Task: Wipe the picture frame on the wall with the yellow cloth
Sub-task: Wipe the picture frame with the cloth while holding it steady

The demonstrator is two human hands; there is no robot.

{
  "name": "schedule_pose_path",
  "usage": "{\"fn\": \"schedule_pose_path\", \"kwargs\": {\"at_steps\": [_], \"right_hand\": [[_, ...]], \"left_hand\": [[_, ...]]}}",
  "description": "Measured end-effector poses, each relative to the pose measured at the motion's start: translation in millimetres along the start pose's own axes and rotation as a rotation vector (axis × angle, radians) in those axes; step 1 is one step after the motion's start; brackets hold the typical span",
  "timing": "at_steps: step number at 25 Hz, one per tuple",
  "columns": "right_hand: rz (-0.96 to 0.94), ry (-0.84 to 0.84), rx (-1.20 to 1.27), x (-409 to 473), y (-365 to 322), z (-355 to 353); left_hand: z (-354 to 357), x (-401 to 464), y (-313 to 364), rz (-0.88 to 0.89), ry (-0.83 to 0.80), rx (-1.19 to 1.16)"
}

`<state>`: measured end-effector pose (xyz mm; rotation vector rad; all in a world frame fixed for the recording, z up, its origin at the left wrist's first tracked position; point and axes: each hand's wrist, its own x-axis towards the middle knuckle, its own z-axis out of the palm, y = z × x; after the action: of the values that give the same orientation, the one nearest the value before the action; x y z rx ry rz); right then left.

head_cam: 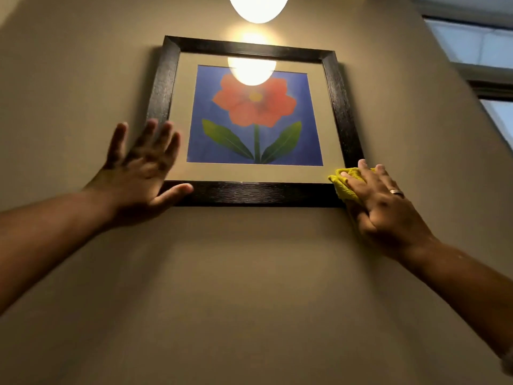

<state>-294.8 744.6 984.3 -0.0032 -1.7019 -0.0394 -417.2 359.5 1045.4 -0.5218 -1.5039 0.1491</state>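
A dark wooden picture frame (pixel 249 193) hangs on the beige wall above me, holding a print of a red flower on blue. My left hand (pixel 141 173) lies flat with fingers spread over the frame's lower left corner, thumb along the bottom rail. My right hand (pixel 383 201), with a ring on one finger, presses the yellow cloth (pixel 342 184) against the frame's lower right corner. Most of the cloth is hidden under the palm.
A glowing round lamp (pixel 258 6) hangs right above the frame and reflects in the glass. A window (pixel 477 43) sits at the upper right past the wall's corner. Bare wall (pixel 249 287) stretches below the frame.
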Motion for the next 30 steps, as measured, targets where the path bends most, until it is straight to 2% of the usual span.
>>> {"fn": "schedule_pose_path", "kwargs": {"at_steps": [2,4,5,8,9,11,12,13,15,16,17,18,19,21,23,24,26,28,29,30], "right_hand": [[0.157,0.086,-0.023,-8.8,-16.5,7.6],[0.279,0.172,-0.003,-4.1,-59.4,17.7],[0.246,0.168,0.012,0.8,-90.7,26.2],[-0.094,0.136,0.048,8.1,-188.5,64.6],[-0.178,0.131,0.055,8.7,-201.4,70.7],[-0.231,0.158,-0.001,9.2,-178.6,63.5],[-0.168,0.201,-0.036,6.5,-150.0,58.0],[-0.029,0.229,-0.06,3.4,-116.7,49.8],[0.332,0.225,-0.036,-1.3,-59.8,23.6],[0.435,0.225,-0.005,-0.4,-52.4,15.1],[0.456,0.219,0.019,3.5,-65.0,14.1],[0.389,0.211,0.042,8.7,-92.1,21.2],[0.223,0.184,0.049,12.5,-126.2,35.0],[-0.226,0.105,0.025,12.3,-188.1,62.3],[-0.505,0.036,-0.079,28.5,-186.4,64.7],[-0.509,0.028,-0.172,46.3,-157.4,52.5],[-0.242,0.016,-0.268,89.5,-75.2,19.7],[0.091,-0.073,-0.132,129.3,-4.1,-24.2],[0.14,-0.119,-0.06,139.5,13.2,-36.2],[0.112,-0.136,-0.024,142.0,16.8,-37.2]], "left_hand": [[2.8,-21.0,-23.6,-0.055,-0.069,-0.031],[7.8,-24.8,-20.8,-0.048,-0.053,-0.079],[9.5,-23.0,-18.0,-0.042,-0.042,-0.091],[9.2,-22.2,-24.8,0.01,-0.025,-0.108],[9.9,-23.0,-27.7,0.015,-0.021,-0.118],[10.3,-22.3,-27.9,0.026,-0.016,-0.133],[10.6,-21.4,-27.1,0.032,-0.01,-0.13],[10.2,-20.9,-26.2,0.037,-0.006,-0.125],[9.1,-22.0,-24.0,0.037,-0.003,-0.121],[8.7,-22.0,-22.8,0.033,-0.005,-0.12],[8.4,-20.7,-21.7,0.028,-0.005,-0.12],[8.2,-19.6,-20.1,0.022,-0.004,-0.121],[8.4,-20.0,-20.9,0.022,-0.002,-0.117],[9.7,-21.4,-24.6,0.031,0.001,-0.102],[12.5,-19.9,-28.4,0.049,0.003,-0.095],[14.7,-18.7,-30.5,0.059,0.006,-0.088],[18.9,-19.4,-36.2,0.069,-0.003,-0.056],[22.6,-17.7,-39.1,0.062,-0.017,-0.018],[23.9,-16.4,-40.1,0.057,-0.028,0.004],[24.2,-15.8,-41.3,0.051,-0.04,0.03]]}}
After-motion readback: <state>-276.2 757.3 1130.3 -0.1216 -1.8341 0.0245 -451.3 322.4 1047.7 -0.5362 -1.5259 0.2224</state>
